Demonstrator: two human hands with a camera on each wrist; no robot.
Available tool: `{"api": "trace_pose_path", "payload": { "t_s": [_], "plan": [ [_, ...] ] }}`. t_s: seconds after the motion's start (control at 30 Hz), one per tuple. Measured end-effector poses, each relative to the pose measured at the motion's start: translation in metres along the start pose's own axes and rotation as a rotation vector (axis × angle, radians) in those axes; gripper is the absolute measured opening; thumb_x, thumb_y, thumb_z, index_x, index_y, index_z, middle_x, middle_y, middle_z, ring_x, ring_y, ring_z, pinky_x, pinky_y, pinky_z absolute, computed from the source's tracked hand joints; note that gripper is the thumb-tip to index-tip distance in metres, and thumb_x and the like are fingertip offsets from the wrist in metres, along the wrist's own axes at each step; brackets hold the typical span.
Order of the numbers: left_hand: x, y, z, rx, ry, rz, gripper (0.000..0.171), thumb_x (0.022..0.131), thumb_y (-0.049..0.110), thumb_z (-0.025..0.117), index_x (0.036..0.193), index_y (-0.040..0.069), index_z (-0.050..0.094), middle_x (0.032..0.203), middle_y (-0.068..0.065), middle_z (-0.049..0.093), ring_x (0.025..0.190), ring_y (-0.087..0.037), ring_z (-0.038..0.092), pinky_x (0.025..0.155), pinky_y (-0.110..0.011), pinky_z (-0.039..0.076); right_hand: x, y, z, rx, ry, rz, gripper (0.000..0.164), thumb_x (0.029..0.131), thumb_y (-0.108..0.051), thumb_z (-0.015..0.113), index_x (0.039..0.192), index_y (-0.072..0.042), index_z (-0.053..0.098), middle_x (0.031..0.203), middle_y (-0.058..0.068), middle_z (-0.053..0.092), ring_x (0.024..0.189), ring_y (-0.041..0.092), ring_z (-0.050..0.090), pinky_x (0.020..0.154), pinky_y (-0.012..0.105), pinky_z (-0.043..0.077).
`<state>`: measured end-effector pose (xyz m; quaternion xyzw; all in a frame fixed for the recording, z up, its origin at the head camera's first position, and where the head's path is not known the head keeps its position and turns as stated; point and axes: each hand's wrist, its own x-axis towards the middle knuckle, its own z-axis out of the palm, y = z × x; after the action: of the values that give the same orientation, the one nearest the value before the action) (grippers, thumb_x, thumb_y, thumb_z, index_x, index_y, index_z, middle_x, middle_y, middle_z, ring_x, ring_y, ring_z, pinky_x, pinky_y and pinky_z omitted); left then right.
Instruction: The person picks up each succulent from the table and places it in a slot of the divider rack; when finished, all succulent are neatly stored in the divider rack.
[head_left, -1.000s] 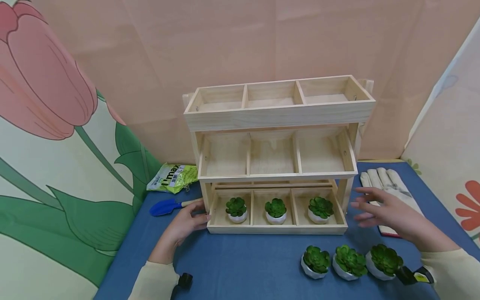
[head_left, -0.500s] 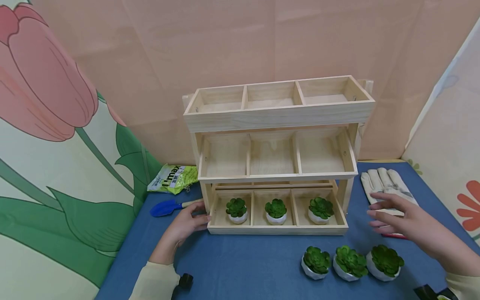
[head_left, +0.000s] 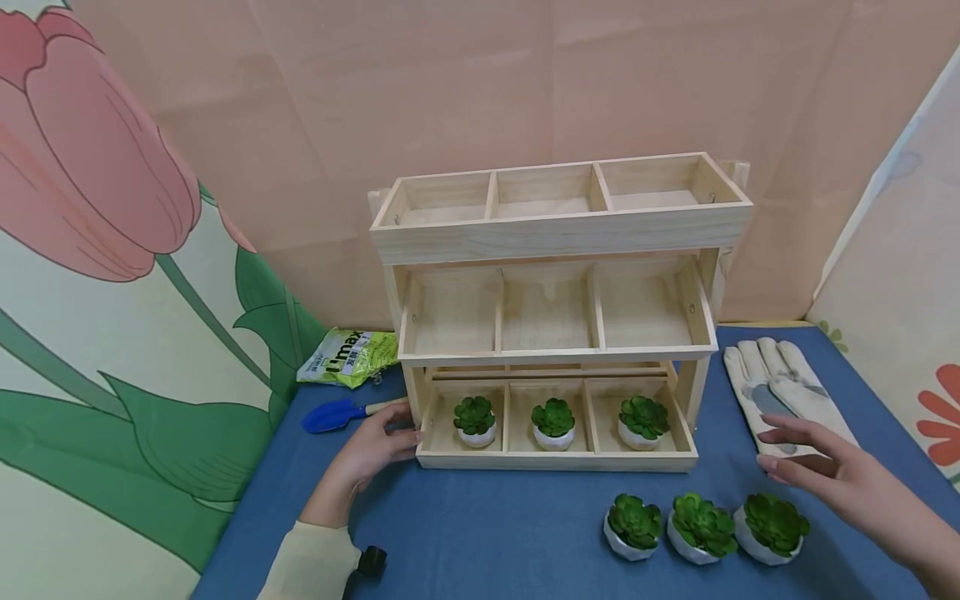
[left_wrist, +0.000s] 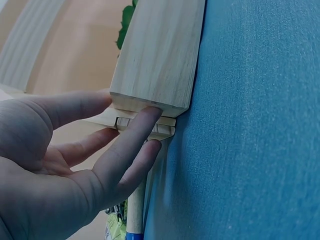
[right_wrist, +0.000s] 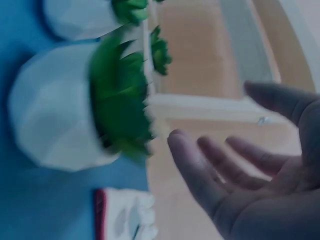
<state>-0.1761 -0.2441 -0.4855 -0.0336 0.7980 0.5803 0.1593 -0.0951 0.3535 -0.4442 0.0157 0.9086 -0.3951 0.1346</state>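
Note:
A three-tier wooden shelf [head_left: 561, 237] stands on the blue table, each tier split into three compartments. One small potted succulent [head_left: 553, 421] sits in every compartment of the bottom tray [head_left: 558, 461]. My left hand [head_left: 378, 450] rests against that tray's left end; in the left wrist view its extended fingers [left_wrist: 131, 137] touch the wooden corner [left_wrist: 150, 90]. Three more succulents in white pots [head_left: 702, 533] stand in a row at the front right. Beside the rightmost of these pots [right_wrist: 55, 107], my right hand [head_left: 840, 483] hovers with loosely spread fingers, holding nothing.
White work gloves [head_left: 787, 392] lie right of the shelf. To its left are a blue hand trowel [head_left: 333, 415] with a wooden handle and a green-and-white bag [head_left: 348, 357]. A pinkish backdrop [head_left: 480, 83] rises behind.
My right hand has drawn away from the shelf, rightward and toward the front, uncovering more of the gloves. The left hand keeps its place at the tray end.

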Motion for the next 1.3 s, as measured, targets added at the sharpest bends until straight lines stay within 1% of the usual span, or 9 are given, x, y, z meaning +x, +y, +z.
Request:
{"api": "trace_pose_path", "payload": {
  "t_s": [0.07,0.27,0.33,0.43,0.53,0.6,0.87,1.03,1.3],
  "plan": [
    [0.000,0.000,0.000,-0.001,-0.003,0.003,0.067,0.103,0.006,0.069,0.161,-0.001,0.039,0.162,-0.031,0.043,0.139,-0.051,0.059,0.102,-0.051,0.064,-0.002,0.007,0.003,-0.004,-0.008,-0.006,0.079,0.109,-0.044,0.060,0.167,-0.002,0.027,0.153,0.033,0.048,0.119,0.040,0.071,0.087,0.055,0.066],
    [-0.001,0.000,-0.001,-0.007,-0.003,0.003,0.066,0.103,0.006,0.069,0.161,-0.001,0.039,0.162,-0.031,0.042,0.140,-0.051,0.058,0.102,-0.050,0.064,-0.007,0.031,0.011,0.077,-0.098,0.002,0.082,0.109,-0.038,0.063,0.169,-0.003,0.019,0.163,0.034,0.042,0.130,0.041,0.066,0.094,0.045,0.066],
    [-0.001,-0.001,-0.001,-0.005,-0.003,0.001,0.066,0.103,0.007,0.069,0.161,-0.001,0.039,0.162,-0.031,0.042,0.140,-0.051,0.058,0.102,-0.050,0.064,-0.009,0.039,0.015,0.090,-0.123,-0.008,0.084,0.109,-0.036,0.063,0.168,0.001,0.016,0.165,0.036,0.038,0.134,0.048,0.061,0.096,0.054,0.065],
    [0.000,-0.001,-0.001,0.002,-0.005,0.003,0.066,0.103,0.007,0.069,0.162,-0.001,0.039,0.162,-0.032,0.042,0.140,-0.051,0.058,0.102,-0.050,0.064,-0.013,0.053,0.022,0.116,-0.122,-0.037,0.081,0.108,-0.028,0.065,0.167,0.000,0.018,0.163,0.001,0.052,0.134,0.018,0.066,0.097,0.053,0.065],
    [0.000,-0.001,-0.002,0.006,-0.008,0.005,0.067,0.103,0.008,0.069,0.161,-0.002,0.039,0.162,-0.032,0.042,0.140,-0.051,0.058,0.102,-0.051,0.064,-0.015,0.066,0.028,0.152,-0.117,-0.103,0.077,0.107,-0.018,0.066,0.167,-0.001,0.021,0.146,-0.038,0.046,0.125,-0.020,0.054,0.094,0.033,0.066],
    [0.000,0.000,-0.002,0.008,-0.008,0.004,0.067,0.103,0.008,0.070,0.161,-0.002,0.039,0.162,-0.032,0.042,0.140,-0.051,0.059,0.102,-0.051,0.064,-0.015,0.073,0.030,0.198,-0.145,-0.141,0.075,0.107,-0.013,0.065,0.168,-0.007,0.022,0.139,-0.050,0.038,0.121,-0.031,0.043,0.089,0.020,0.062],
    [-0.002,0.000,-0.001,0.009,-0.007,0.004,0.066,0.103,0.008,0.070,0.161,-0.001,0.040,0.161,-0.031,0.043,0.140,-0.051,0.059,0.103,-0.051,0.063,-0.011,0.090,0.032,0.306,-0.323,-0.224,0.082,0.109,-0.005,0.057,0.170,-0.038,0.014,0.145,-0.053,0.031,0.123,-0.034,0.035,0.088,0.014,0.056],
    [-0.002,0.001,-0.001,0.007,-0.007,0.004,0.065,0.103,0.007,0.069,0.161,-0.002,0.040,0.160,-0.032,0.043,0.139,-0.051,0.059,0.102,-0.051,0.064,-0.007,0.096,0.032,0.325,-0.367,-0.225,0.083,0.107,-0.004,0.059,0.170,-0.035,0.015,0.146,-0.052,0.034,0.123,-0.033,0.037,0.090,0.012,0.055],
    [-0.001,0.001,0.000,0.000,-0.001,0.008,0.065,0.103,0.006,0.069,0.161,-0.002,0.040,0.161,-0.032,0.043,0.140,-0.051,0.059,0.102,-0.051,0.064,-0.003,0.104,0.033,0.315,-0.434,-0.120,0.089,0.105,-0.013,0.064,0.173,-0.025,0.007,0.146,-0.049,0.037,0.122,-0.031,0.038,0.093,0.009,0.051]
  ]
}}
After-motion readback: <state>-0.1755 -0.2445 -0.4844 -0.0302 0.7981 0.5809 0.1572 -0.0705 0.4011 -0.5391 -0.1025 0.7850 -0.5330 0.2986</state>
